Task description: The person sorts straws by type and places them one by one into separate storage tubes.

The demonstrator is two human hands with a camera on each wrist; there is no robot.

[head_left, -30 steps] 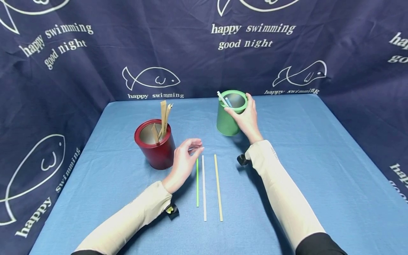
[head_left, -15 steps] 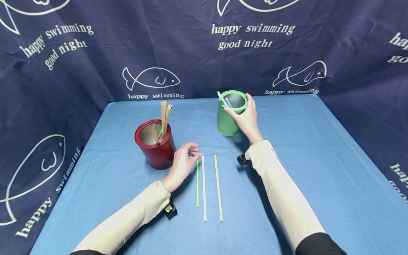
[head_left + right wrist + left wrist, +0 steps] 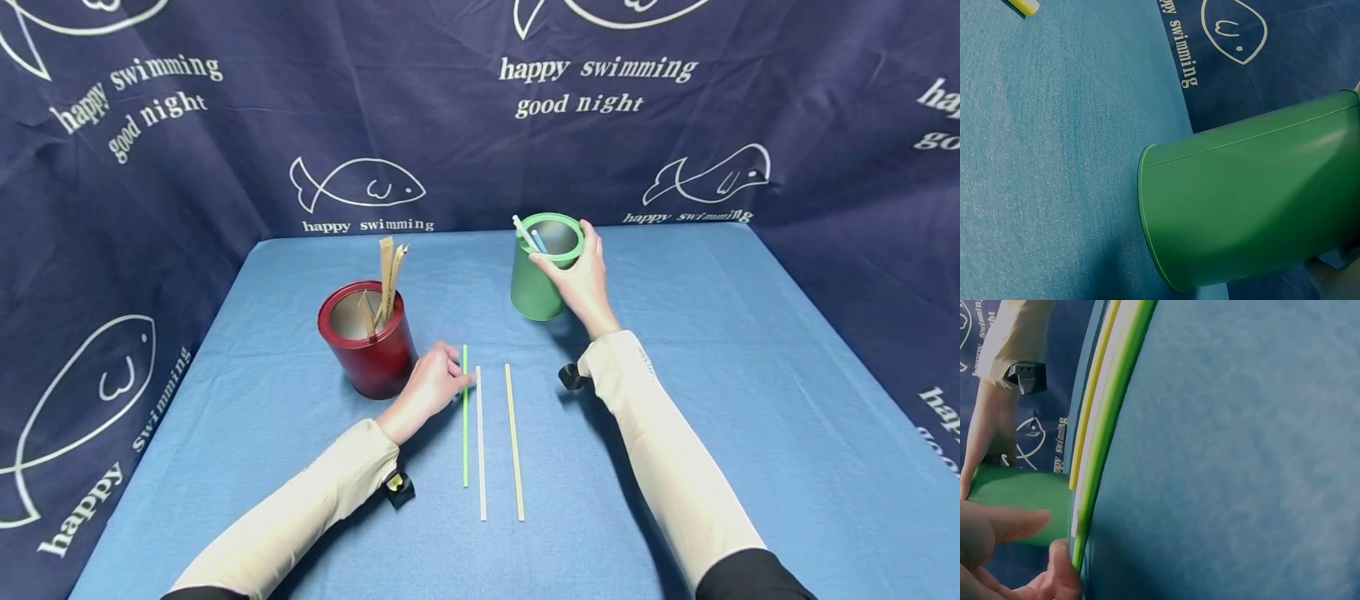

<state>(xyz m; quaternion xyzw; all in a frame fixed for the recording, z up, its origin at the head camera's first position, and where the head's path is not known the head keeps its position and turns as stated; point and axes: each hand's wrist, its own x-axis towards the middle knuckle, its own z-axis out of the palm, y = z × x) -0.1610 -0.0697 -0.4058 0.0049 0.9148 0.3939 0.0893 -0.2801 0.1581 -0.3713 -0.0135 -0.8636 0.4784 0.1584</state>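
Observation:
Three thin straws lie side by side on the blue cloth in the head view: a green straw (image 3: 465, 425), a white straw (image 3: 482, 450) and a yellow straw (image 3: 515, 450). My left hand (image 3: 431, 379) is low beside the far end of the green straw. In the left wrist view its fingertips (image 3: 1060, 565) are at that straw's end, while the thumb stays apart from them. With my right hand (image 3: 583, 279) I grip the rim of an upright green can (image 3: 534, 287), thumb at the near side. A white straw (image 3: 523, 232) and a blue straw (image 3: 537, 242) lean inside that can.
Left of the straws stands a red can (image 3: 378, 362) with several flat tan sticks (image 3: 387, 275) in it. A dark blue curtain (image 3: 465, 125) printed with fish hangs behind the blue table (image 3: 750, 417) and along its sides.
My left hand has come down and slightly toward me, uncovering the far tip of the green straw. My right hand keeps its hold on the green can.

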